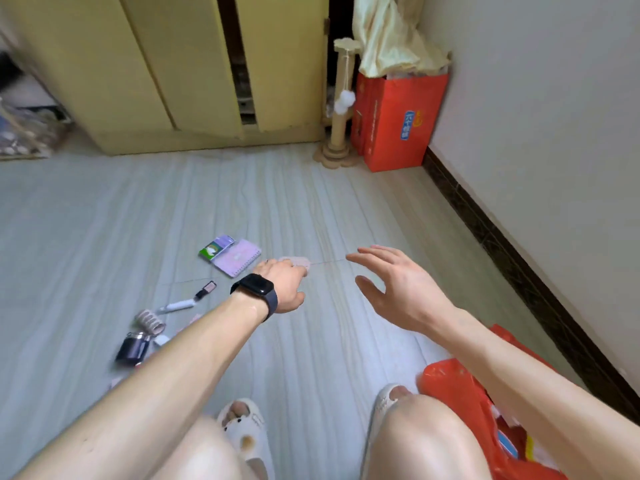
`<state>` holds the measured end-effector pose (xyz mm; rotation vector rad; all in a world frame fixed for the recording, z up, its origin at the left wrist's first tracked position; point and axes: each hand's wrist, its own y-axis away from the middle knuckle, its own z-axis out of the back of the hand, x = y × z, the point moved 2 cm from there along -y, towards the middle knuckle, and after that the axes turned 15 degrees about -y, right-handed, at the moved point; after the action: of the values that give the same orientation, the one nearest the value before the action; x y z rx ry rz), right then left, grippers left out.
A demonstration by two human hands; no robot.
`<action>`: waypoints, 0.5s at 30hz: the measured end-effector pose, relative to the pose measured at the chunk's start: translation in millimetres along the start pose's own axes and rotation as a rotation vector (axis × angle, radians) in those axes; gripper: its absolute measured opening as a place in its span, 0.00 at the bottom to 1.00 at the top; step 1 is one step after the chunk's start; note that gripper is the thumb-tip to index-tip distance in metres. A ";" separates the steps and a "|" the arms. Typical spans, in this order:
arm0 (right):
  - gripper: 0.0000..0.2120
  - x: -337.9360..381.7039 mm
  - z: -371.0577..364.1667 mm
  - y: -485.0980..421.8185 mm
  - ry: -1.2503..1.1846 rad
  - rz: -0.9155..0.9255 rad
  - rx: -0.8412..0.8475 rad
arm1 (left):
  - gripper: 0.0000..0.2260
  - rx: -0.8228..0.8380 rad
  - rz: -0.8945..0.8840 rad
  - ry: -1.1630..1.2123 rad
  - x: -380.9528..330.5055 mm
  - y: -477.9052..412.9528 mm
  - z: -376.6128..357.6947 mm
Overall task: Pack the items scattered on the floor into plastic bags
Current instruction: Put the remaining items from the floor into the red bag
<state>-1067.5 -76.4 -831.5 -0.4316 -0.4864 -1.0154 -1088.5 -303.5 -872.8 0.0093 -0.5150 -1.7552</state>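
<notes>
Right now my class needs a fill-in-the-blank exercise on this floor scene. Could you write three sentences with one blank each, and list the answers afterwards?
1. The watch sits on the ___ wrist.
2. The plastic bag lies beside the ___ knee.
3. The right hand, fingers spread, holds ___.

Missing words: left; right; nothing.

A yellow wardrobe (194, 64) stands at the far left, with a dark gap between its doors. To its right, a cat post (341, 109) with white pompoms (346, 100) stands just beside a red carton (398, 123) by the right wall (536, 116). Cream cloth (391, 36) hangs over the carton. Dark skirting (502, 244) lines the wall.
</notes>
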 end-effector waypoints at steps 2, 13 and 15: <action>0.21 29.5 -9.2 -24.4 0.016 0.089 0.049 | 0.24 0.038 0.099 0.018 43.3 22.7 -18.2; 0.24 77.5 -140.9 -121.8 0.105 0.264 0.387 | 0.21 0.339 0.530 0.355 160.7 93.0 -202.7; 0.24 60.0 -172.4 -131.5 0.145 0.205 0.467 | 0.21 0.396 0.529 0.393 156.6 85.2 -235.7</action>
<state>-1125.3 -274.0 -922.2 0.0113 -0.5189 -0.7002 -984.1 -541.1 -1014.1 0.4487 -0.5093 -1.0789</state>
